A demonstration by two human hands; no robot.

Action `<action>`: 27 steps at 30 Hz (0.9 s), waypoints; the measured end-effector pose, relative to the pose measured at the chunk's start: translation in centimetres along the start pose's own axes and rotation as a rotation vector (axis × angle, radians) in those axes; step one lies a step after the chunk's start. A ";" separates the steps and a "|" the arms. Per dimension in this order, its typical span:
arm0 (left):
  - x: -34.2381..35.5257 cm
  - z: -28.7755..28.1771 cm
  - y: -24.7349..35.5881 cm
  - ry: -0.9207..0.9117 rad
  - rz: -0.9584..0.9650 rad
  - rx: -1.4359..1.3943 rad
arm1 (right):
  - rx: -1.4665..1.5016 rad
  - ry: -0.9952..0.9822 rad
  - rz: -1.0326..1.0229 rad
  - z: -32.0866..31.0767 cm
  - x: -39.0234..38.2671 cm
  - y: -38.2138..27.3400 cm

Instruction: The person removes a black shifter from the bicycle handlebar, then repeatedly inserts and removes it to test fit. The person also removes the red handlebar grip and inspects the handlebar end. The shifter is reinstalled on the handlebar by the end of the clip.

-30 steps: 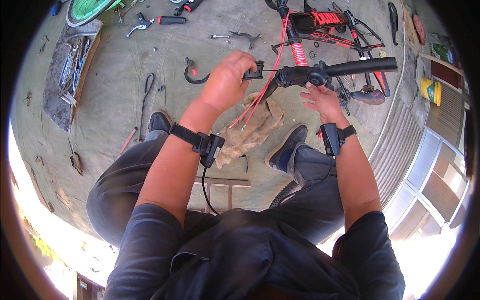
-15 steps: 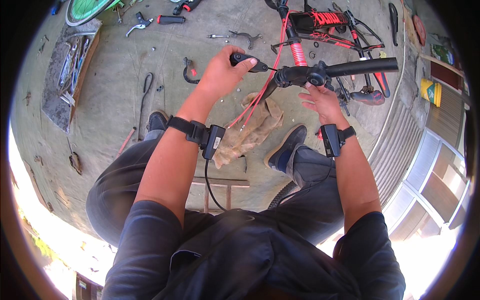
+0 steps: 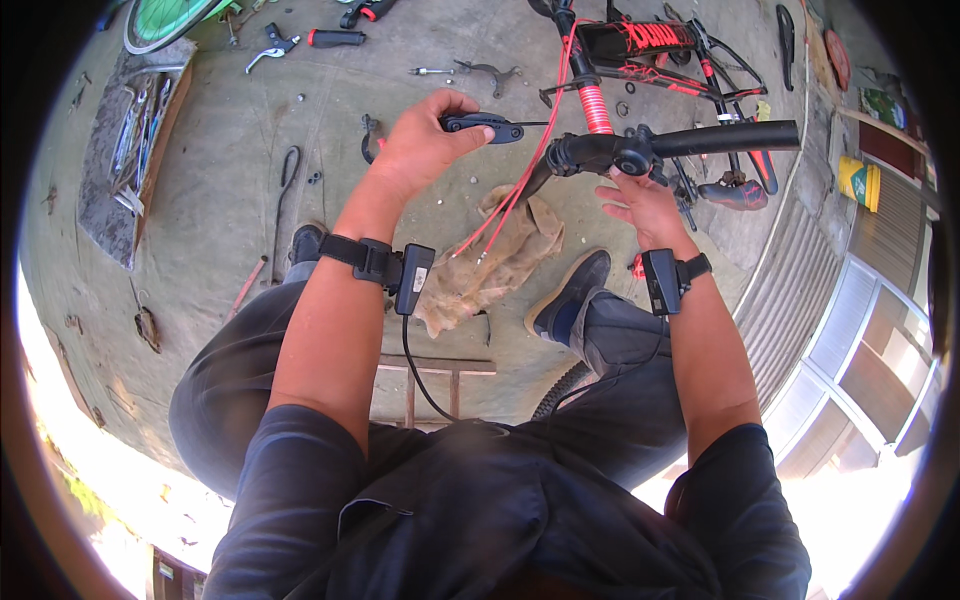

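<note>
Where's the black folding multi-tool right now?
Head view, upper middle: the black folding multi-tool is in the person's left hand, just left of the red cables and the black handlebar, its extended bit pointing right.

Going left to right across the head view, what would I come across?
Wrenches, loose black-and-red grip, left hand, black folding tool, right hand, yellow bucket.

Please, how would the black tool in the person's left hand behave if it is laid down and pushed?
The black tool would probably slide rather than roll, since its body looks long and flat-sided. It is likely stiff, as it shows no bend in the left hand. The thin dark rod reaching from its end may make it turn unevenly.
</note>
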State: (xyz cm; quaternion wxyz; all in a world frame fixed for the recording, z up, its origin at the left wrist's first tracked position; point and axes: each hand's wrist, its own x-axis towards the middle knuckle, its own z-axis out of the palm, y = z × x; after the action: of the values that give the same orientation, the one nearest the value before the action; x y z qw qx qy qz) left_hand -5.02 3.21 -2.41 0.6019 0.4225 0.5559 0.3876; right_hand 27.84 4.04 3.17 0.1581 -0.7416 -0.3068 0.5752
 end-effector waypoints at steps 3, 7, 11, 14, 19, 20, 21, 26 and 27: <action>0.0 0.0 0.2 -0.084 -0.007 0.006 | -0.005 -0.009 -0.022 -0.1 0.1 0.1; 0.2 0.4 0.2 -0.092 0.032 0.034 | 0.002 -0.016 -0.024 -0.1 0.0 0.1; 0.2 0.6 0.1 -0.083 0.064 0.063 | -0.001 -0.016 -0.028 0.0 -0.1 -0.1; 0.0 0.7 0.4 -0.072 0.106 0.114 | -0.001 -0.006 -0.030 0.0 -0.1 -0.1; -1.0 1.1 1.7 -0.005 0.314 0.283 | 0.016 0.001 -0.019 0.0 -0.1 -0.1; -1.2 1.2 1.9 0.003 0.367 0.321 | 0.004 0.007 -0.019 0.0 -0.1 -0.1; -1.4 1.3 2.0 0.015 0.432 0.362 | 0.020 0.003 -0.015 0.0 -0.1 -0.1; -1.7 1.7 2.0 0.048 0.352 0.259 | 0.013 0.006 -0.008 0.1 -0.2 -0.2; -1.7 1.7 1.9 0.062 0.293 0.213 | 0.037 0.001 0.001 0.2 -0.2 -0.3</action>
State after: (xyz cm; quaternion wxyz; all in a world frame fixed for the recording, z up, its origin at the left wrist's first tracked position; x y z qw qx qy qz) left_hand -3.43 2.18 0.01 0.4735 0.5479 0.5447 0.4230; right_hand 27.59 4.10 3.45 0.1718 -0.7391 -0.2955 0.5804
